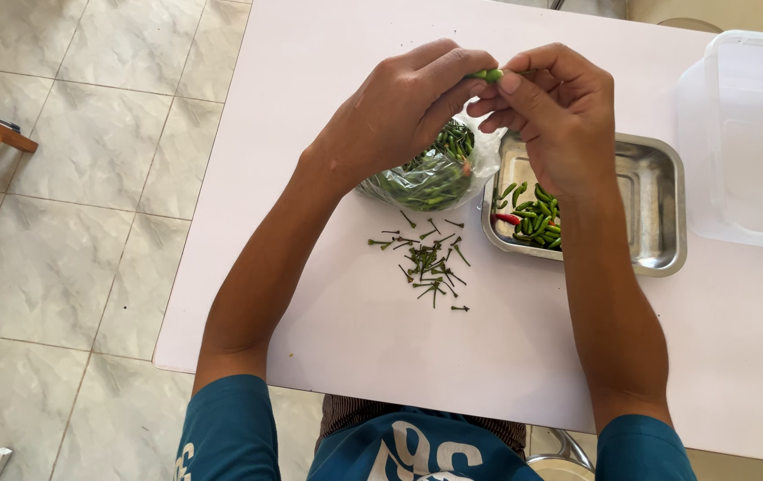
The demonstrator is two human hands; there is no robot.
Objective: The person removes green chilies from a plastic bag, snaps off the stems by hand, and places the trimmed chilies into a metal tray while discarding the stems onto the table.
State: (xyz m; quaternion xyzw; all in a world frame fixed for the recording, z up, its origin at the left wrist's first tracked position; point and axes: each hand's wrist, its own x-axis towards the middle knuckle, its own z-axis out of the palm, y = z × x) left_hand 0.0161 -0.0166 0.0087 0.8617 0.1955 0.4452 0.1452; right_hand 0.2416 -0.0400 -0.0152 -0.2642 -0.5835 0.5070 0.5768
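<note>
Scene: seen from above, a person sits at a pale table (355, 356) working with both bare hands raised over it.
Left hand: the left hand (399, 111) has its thumb and fingertips pressed together on one end of a small green chili (488, 76).
Right hand: the right hand (555, 111) pinches the other end of the same chili, fingers closed tight, so the pepper is held between the two hands above the table.
Bag: a clear plastic bag (430, 174) of green chilies lies just under the left hand.
Tray: a square metal tray (649, 205) sits under the right wrist, holding a small heap of green chilies and one red one (507, 218).
Stems: a scatter of thin dark stems (426, 258) lies on the table in front of the bag.
Box: a clear plastic box (746, 134) stands at the far right.
Step in hand: it looks like the stem is being plucked off this chili.
Next move calls for: likely a short twist or pull apart, keeping a firm pinch on the small pepper, then sorting the stem from the pod.
</note>
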